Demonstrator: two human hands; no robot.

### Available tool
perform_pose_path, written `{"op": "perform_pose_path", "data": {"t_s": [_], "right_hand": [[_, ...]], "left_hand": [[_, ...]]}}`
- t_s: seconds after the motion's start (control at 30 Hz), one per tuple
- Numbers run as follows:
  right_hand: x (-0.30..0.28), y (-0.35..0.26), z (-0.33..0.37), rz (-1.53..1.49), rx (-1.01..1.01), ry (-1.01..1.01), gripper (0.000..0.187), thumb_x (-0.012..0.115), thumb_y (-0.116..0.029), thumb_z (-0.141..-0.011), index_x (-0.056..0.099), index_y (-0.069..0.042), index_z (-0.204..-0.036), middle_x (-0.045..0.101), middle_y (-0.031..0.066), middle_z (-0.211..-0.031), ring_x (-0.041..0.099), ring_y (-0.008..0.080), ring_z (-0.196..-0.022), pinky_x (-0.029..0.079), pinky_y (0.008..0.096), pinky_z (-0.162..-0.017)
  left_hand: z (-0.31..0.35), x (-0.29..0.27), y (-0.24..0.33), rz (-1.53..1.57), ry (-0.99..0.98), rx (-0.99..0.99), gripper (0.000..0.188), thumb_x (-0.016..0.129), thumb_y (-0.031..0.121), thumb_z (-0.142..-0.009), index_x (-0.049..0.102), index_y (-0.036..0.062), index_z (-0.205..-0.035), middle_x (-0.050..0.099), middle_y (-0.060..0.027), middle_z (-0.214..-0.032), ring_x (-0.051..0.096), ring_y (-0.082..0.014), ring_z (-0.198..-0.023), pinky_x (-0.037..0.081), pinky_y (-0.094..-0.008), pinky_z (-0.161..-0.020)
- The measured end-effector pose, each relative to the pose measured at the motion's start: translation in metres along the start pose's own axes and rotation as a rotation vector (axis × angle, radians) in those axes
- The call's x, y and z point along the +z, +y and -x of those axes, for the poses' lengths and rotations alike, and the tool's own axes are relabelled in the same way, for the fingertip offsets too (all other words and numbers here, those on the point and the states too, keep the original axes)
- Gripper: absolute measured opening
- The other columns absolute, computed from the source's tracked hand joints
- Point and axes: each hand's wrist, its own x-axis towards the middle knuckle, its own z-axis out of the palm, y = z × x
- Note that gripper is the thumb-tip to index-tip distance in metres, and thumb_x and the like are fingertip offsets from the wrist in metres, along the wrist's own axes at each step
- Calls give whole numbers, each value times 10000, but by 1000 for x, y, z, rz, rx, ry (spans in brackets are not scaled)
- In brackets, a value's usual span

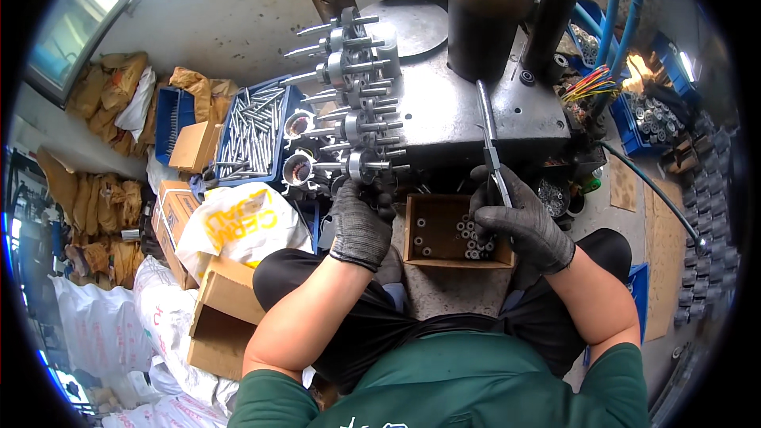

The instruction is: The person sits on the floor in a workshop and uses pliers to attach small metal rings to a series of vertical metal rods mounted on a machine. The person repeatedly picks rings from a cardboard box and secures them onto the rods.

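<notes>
My right hand (527, 222), in a dark grey glove, is closed around a slim metal caliper (490, 150) that points up and away from me. Just beside that hand is a shallow brown box (432, 257) with small ring-shaped bearings (474, 250) in it. My left hand (361, 218), also gloved, has its fingers curled just below the nearest of a row of metal shafts with round bearings (357, 165). What those fingers grip, if anything, is hidden. Two white metal housings with copper-coloured insides (299, 168) stand left of the row.
A grey press table (483, 123) with a dark cylinder (479, 40) stands ahead. To the left are a blue bin of metal shafts (252, 131), an open cardboard box (218, 333) and white sacks (162, 301). Blue hoses (614, 12) hang at the right, near stacked metal parts (709, 230).
</notes>
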Motion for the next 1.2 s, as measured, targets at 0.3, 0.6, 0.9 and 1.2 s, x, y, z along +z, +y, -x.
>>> {"op": "perform_pose_path", "data": {"t_s": [0.3, 0.6, 0.9, 1.2], "right_hand": [[-13, 5, 4, -21, -14, -19, 612, 756, -180, -862, 449, -25, -1368, 593, 47, -922, 600, 113, -778, 528, 277, -698], [-19, 3, 6, 36, -11, 15, 621, 746, -160, -861, 444, -24, -1385, 600, 45, -930, 609, 116, -796, 532, 281, -728], [-14, -7, 6, -5, -32, 7, 630, 727, -153, -864, 426, 0, -1396, 603, 58, -914, 619, 125, -779, 535, 285, -681], [-16, -17, 13, 1, -88, 5, 596, 740, -137, -867, 452, -11, -1374, 604, 45, -893, 610, 117, -750, 526, 271, -675]], "left_hand": [[16, -5, -38, -38, -238, -202, 156, 550, 138, -957, 619, 85, -1087, 635, -65, -922, 604, -170, -781, 507, -269, -683], [11, -8, -40, 73, -178, -113, 162, 531, 164, -971, 621, 97, -1088, 641, -66, -908, 597, -189, -752, 486, -301, -640], [6, -14, 2, 298, -274, -162, 162, 589, 250, -976, 630, 93, -982, 613, -31, -874, 574, -169, -773, 466, -276, -636], [-10, -33, -2, 506, -349, -295, 188, 523, 252, -1040, 581, 76, -1011, 559, 4, -814, 551, -130, -701, 482, -278, -724]]}}
